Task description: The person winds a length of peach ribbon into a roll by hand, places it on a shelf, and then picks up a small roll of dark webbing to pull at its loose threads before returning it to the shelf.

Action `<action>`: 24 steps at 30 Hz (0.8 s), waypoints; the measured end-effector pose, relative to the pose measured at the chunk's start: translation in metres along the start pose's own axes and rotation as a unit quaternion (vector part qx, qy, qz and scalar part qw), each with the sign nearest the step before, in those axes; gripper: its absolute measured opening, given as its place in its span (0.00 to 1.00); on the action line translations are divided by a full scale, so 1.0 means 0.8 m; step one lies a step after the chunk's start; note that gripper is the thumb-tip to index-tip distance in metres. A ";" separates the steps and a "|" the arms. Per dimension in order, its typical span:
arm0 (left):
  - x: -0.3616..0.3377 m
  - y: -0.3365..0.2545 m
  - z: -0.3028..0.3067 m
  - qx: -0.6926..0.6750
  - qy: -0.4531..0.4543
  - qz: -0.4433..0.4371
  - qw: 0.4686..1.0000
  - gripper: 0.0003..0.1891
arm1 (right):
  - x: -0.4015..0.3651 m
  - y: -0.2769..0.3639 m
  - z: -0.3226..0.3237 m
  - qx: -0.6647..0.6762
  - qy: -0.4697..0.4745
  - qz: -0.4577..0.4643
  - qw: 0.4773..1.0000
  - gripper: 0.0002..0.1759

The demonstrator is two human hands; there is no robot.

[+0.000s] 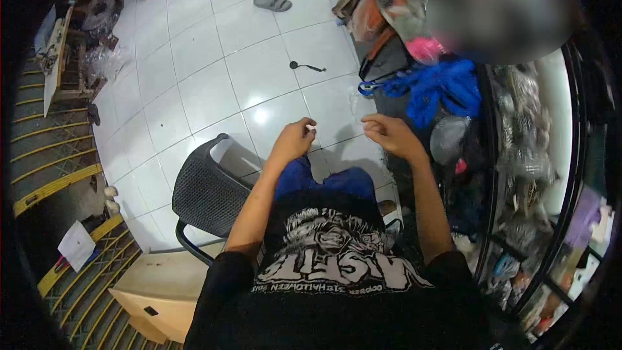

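My left hand (295, 139) is over the tiled floor, in front of my blue-clad knees. Its fingers curl toward the thumb, and a small pale gap shows between the tips. To the right, my right hand (392, 135) hangs at about the same height, index finger stretched toward the left hand and the other fingers loosely bent. Nothing shows in either hand, and they are well apart. Beyond them on the floor lies a thin dark item with a round end (295, 65). A blue cloth-like bundle (444, 91) is close beyond the right hand.
A black chair (210, 188) stands at my left, near a pale wooden box (162, 285). Grey sandals (272, 3) lie on the floor ahead. Bagged goods (525, 136) fill the rack at right. A wooden table (58, 65) and yellow folding gate (58, 188) are far left.
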State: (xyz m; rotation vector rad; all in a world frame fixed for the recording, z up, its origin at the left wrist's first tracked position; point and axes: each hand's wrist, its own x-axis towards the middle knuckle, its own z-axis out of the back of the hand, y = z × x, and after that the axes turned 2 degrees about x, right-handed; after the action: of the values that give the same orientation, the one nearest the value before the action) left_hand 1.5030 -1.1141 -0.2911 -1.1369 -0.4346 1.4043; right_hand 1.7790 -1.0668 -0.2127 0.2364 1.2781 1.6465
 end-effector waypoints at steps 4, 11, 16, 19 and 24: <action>0.044 0.064 0.060 -0.057 -0.064 0.067 0.994 0.15 | 0.183 -0.071 -0.043 0.044 0.032 -0.026 0.998 0.23; 0.136 0.196 0.034 -0.247 -0.147 0.207 0.935 0.13 | 0.497 -0.278 -0.158 -0.139 -0.027 -0.029 0.989 0.33; 0.182 0.303 -0.067 -0.365 -0.194 0.278 0.867 0.12 | 0.684 -0.423 -0.239 -0.245 -0.037 -0.045 0.968 0.38; 0.205 0.351 -0.114 -0.367 -0.163 0.286 0.870 0.13 | 0.772 -0.476 -0.279 -0.274 -0.015 -0.050 0.960 0.39; 0.226 0.383 -0.151 -0.370 -0.155 0.371 0.838 0.13 | 0.849 -0.550 -0.330 -0.391 0.032 0.039 0.919 0.41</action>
State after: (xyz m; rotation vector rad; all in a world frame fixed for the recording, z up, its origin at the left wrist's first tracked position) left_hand 1.4711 -1.0586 -0.6616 -1.8328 -0.8815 2.2173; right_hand 1.5294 -0.7240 -0.9509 -0.2630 0.5709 2.1101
